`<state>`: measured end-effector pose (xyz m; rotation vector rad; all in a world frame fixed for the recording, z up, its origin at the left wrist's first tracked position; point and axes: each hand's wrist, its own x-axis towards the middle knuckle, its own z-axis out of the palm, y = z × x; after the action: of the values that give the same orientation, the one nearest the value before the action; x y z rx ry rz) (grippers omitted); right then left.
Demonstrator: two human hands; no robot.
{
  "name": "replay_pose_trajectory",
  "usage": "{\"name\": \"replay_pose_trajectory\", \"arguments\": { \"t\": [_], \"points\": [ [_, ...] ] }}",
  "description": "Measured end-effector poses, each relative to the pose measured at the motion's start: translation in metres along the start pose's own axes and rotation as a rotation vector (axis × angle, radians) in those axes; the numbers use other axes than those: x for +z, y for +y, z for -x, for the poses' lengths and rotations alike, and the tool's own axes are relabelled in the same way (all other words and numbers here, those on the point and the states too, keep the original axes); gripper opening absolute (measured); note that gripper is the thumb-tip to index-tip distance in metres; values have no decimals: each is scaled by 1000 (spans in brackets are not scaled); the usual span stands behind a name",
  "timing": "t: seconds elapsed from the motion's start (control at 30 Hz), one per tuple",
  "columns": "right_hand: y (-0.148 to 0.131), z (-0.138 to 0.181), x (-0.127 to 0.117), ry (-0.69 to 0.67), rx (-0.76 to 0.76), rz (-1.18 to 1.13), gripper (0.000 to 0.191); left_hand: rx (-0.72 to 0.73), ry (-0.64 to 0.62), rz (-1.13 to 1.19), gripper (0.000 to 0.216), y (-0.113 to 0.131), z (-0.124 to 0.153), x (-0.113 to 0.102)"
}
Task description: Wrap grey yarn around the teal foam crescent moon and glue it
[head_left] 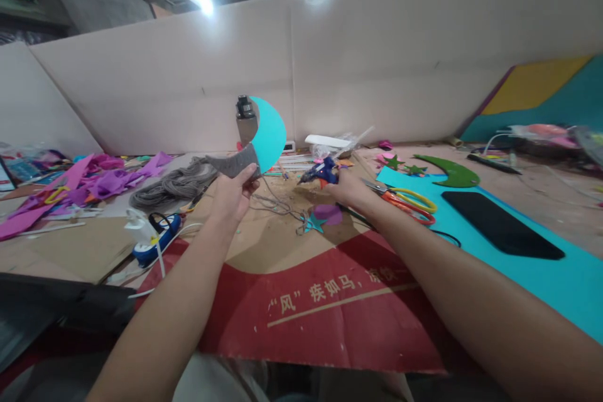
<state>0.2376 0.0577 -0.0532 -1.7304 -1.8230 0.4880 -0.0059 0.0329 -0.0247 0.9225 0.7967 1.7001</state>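
Note:
Near the middle, my left hand [235,191] is closed on a crescent moon cutout [272,135]. Its upper part is bare bright blue, while grey yarn covers the lower horn [235,161]. A loose grey strand [277,204] trails from it onto the cardboard. To the right, my right hand [351,187] is wrapped round a dark blue glue gun [324,171], whose nozzle points left toward the crescent, apart from it. Below the hands lie a small blue star [314,222] and a purple felt piece [328,213].
A red-printed cardboard sheet [339,320] covers the front. On the left are a grey yarn bundle [172,185], purple scraps [110,182] and a power strip [157,242]. On the right are scissors [409,204], a green crescent [455,174] and a phone [502,223]. A dark bottle [245,122] stands behind.

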Motion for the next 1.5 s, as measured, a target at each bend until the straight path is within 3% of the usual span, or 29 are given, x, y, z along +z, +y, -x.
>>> {"name": "replay_pose_trajectory", "arguments": {
  "t": [0.1, 0.2, 0.3, 0.43, 0.57, 0.77, 0.93, 1.27, 1.5],
  "points": [
    [-7, 2, -8, 119, 65, -215, 18, -26, 6, -7, 34, -1, -1, -1],
    [-18, 6, -14, 196, 90, -623, 31, -41, 32, -18, 34, 0, -1, -1],
    [-28, 13, -20, 136, -11, -912, 36, -38, 37, -32, 33, 1, 0, -2],
    [-38, 24, -24, 21, -195, -1016, 23, -31, 28, -50, 32, -1, -1, -3],
    [-44, 32, -22, -77, -302, -953, 22, -34, 57, -53, 32, -3, -4, -5],
    [-49, 41, -19, -120, -343, -713, 16, -39, 75, -56, 31, -3, -5, -5],
    [-49, 45, -18, -161, -370, -675, 19, -38, 86, -55, 33, -2, -3, -5],
    [-48, 48, -18, -85, -407, -431, 23, -19, 72, -64, 35, -3, -2, -5],
    [-49, 49, -19, -86, -407, -398, 23, -35, 74, -34, 35, -3, -3, -4]
  ]
}}
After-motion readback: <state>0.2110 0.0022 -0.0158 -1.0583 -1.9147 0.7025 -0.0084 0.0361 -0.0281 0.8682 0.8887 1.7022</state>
